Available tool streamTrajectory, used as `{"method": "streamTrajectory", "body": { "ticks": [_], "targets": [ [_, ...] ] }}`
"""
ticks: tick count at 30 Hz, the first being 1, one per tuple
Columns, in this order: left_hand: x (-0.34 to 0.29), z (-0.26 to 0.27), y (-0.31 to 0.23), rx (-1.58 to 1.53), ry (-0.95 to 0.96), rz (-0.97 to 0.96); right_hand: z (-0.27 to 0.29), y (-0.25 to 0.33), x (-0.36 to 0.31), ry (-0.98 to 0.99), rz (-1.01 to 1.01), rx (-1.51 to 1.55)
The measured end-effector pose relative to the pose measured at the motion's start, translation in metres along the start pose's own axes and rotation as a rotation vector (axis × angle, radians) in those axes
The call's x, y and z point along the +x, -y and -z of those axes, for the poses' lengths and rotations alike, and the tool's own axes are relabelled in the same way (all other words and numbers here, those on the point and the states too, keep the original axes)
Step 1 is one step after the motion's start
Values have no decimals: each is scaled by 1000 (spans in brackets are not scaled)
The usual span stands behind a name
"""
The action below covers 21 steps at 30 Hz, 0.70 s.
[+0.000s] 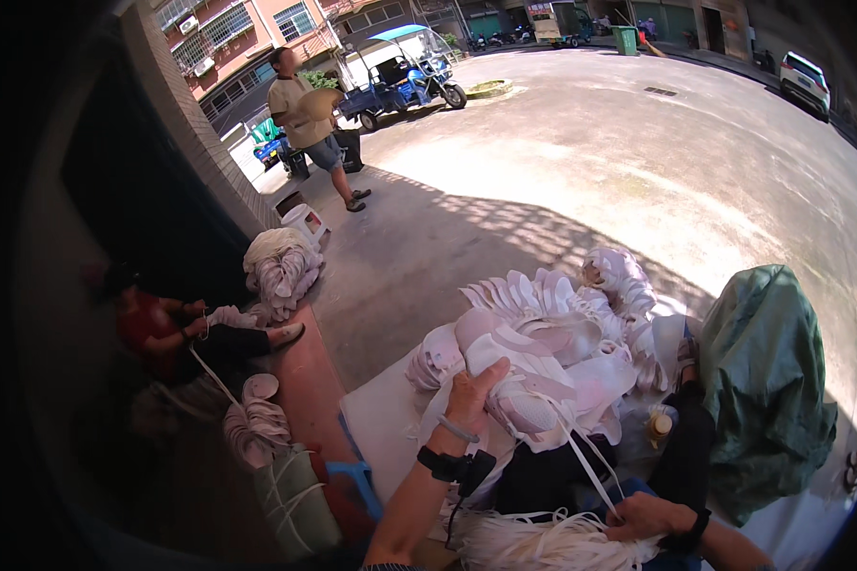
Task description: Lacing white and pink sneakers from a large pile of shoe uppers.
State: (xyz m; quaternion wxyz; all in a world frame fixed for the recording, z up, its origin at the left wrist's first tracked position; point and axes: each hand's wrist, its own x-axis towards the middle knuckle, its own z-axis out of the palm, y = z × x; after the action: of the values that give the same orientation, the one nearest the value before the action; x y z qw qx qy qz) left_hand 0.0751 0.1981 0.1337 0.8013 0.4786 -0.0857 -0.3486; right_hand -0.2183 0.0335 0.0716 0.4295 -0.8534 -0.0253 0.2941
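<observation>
In front of me lies a stack of pale pink and white shoe uppers. My left hand grips the stack's near left edge, thumb on top and the other fingers partly hidden. A flat white lace runs from the uppers down to my right hand, which pinches it at the lower right. Across my lap spreads a loose bundle of white laces, just left of the right hand. More fanned uppers are heaped beyond the stack.
A green cover drapes something at the right, beside a yellow-capped bottle. At the left, a seated co-worker handles laced uppers. Another person stands farther off with a round tan object. A blue three-wheeler is parked behind.
</observation>
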Motion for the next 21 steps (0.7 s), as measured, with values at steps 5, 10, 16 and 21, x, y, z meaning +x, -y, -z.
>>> {"method": "streamTrajectory", "body": {
  "ticks": [5,10,16,21],
  "targets": [
    [-49,-8,-18,26,23,-180,1,29,-9,-76,90,-73],
    [-91,-6,-22,212,111,-228,-1,65,-40,-167,215,55],
    [-91,58,-4,700,76,-371,64,42,-38,-257,-44,72],
    [-79,77,18,-70,-65,14,105,61,23,-720,-14,119]
  ]
}}
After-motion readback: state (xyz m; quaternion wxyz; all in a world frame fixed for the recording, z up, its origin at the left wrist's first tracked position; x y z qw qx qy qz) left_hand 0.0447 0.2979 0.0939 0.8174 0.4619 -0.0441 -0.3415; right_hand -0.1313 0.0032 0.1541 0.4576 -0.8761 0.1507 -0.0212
